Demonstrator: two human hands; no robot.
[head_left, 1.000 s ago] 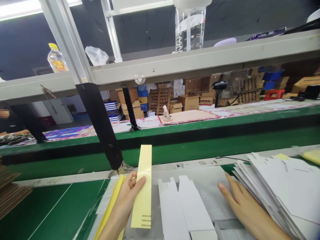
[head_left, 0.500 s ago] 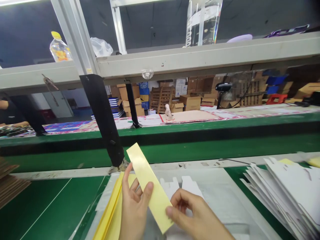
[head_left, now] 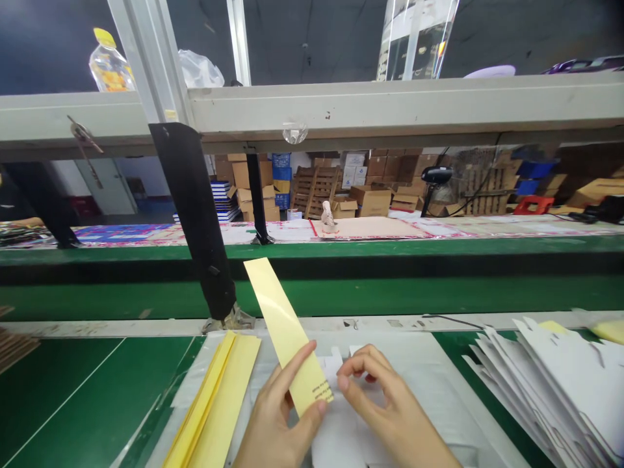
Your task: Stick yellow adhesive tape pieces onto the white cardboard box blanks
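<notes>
A pale yellow strip (head_left: pixel 280 318) with small print at its lower end is gripped by my left hand (head_left: pixel 283 413), thumb in front near the printed end. Just right of that end is my right hand (head_left: pixel 390 406), its thumb and index finger curled close together; whether anything thin lies between them is too small to tell. Beneath both hands lies a white cut card piece (head_left: pixel 336 435) on a greyish covered surface. More yellow strips (head_left: pixel 219 403) lie in a pile to the left of my left hand.
A stack of white folded cards (head_left: pixel 560 383) is at the right, brown cardboard (head_left: pixel 17 351) at the left edge. A black-wrapped post (head_left: pixel 195 221) rises behind the strips to a grey shelf beam (head_left: pixel 380 110). Beyond are a green ledge (head_left: pixel 390 286) and boxes.
My left hand has shifted down along the strip, nearer its printed end. My right hand has come off the strip's lower corner and sits slightly to the right. The view has shifted a little.
</notes>
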